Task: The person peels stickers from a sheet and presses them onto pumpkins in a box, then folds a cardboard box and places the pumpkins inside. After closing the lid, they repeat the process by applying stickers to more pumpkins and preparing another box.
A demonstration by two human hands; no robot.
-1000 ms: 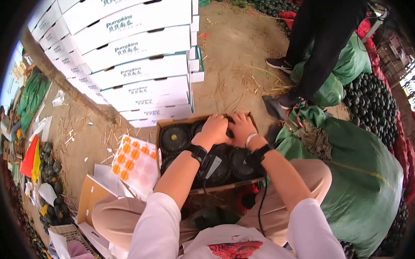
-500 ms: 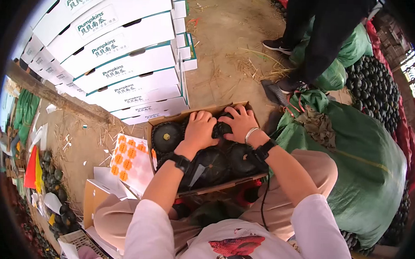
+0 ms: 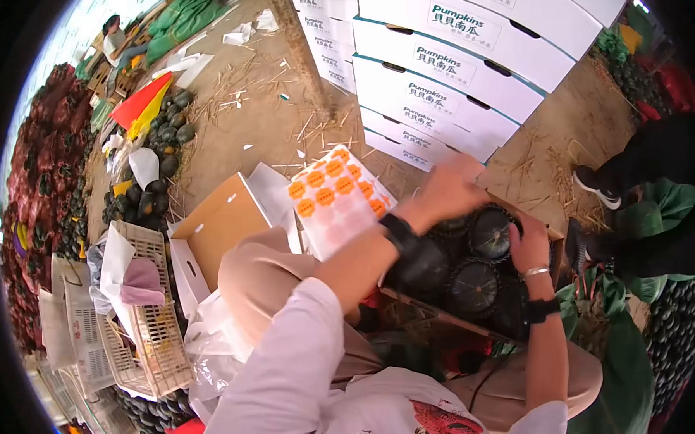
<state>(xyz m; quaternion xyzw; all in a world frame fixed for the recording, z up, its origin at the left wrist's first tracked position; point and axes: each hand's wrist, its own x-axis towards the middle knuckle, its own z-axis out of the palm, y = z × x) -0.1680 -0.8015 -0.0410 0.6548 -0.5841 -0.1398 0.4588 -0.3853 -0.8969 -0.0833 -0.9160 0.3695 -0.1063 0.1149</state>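
Note:
An open cardboard box rests against my knees, packed with dark green pumpkins. My right hand lies on the pumpkins at the box's far right, fingers spread, a bracelet and a black band on the wrist. My left hand is blurred, lifted over the box's far left corner, with nothing visible in it. Just left of that hand a sheet of round orange stickers lies on the ground.
White "Pumpkins" cartons are stacked beyond the box. A folded brown carton and a plastic crate sit at my left, loose pumpkins further left. Another person's shoe stands at the right, near green sacks.
My head has turned left, shifting the box to the right of view. My left hand has come off the pumpkins and risen toward the box's corner; my right hand stays on them.

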